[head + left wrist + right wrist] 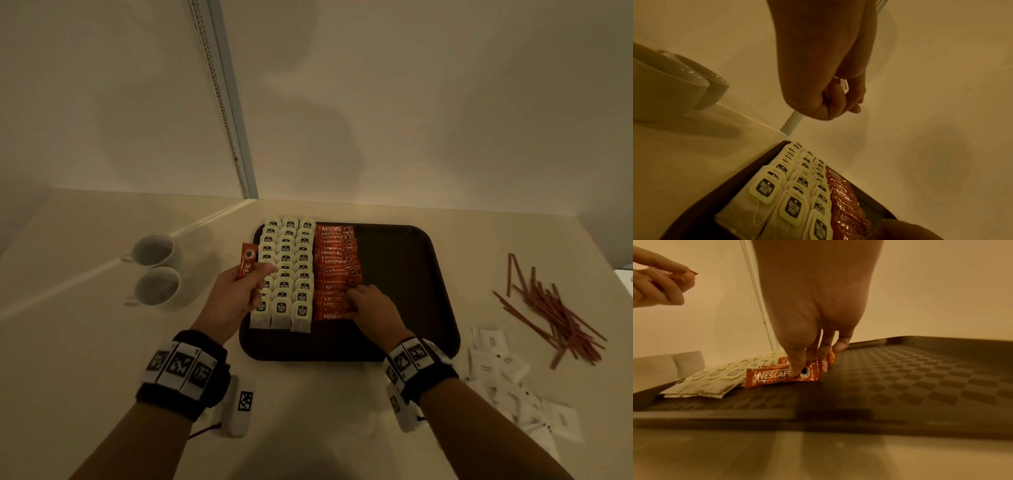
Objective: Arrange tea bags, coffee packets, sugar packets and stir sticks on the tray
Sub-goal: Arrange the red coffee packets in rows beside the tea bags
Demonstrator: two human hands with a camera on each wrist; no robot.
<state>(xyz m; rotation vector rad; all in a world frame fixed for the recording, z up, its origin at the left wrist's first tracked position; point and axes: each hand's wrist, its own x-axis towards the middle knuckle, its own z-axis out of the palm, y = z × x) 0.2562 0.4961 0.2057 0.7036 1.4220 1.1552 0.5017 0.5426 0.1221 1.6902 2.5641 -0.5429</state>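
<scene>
Much of the packet point(245, 261) in the left hand point(237, 291) is buried in the grip: only its upper end, with a cup picture and part of the lettering, sticks up past the thumb in the head view, and the left wrist view shows just a sliver of foil between curled fingers point(838, 104). That hand is raised above the left edge of the tray point(404, 291), over the tea bags point(286, 274), with the fingers grasping the packet. The right hand point(371, 308) reaches palm down onto the tray, and its fingers point(797, 368) press on the near end of the column of coffee packets point(334, 270); the thumb tip covers part of the brand name on the nearest one, and the other fingers hide the right ends of the packets behind it. Whether those fingers pinch a packet or only press on it is hard to tell. The tea bags lie in three overlapping columns on the left part of the tray, with the coffee packets just beside them. The right part of the tray is bare. On the table point(308, 411), right of the tray, lie the stir sticks point(555, 308) in a loose heap and the white sugar packets point(503, 373), some cut off by the right arm. Two cups point(154, 270) stand left of the tray.
</scene>
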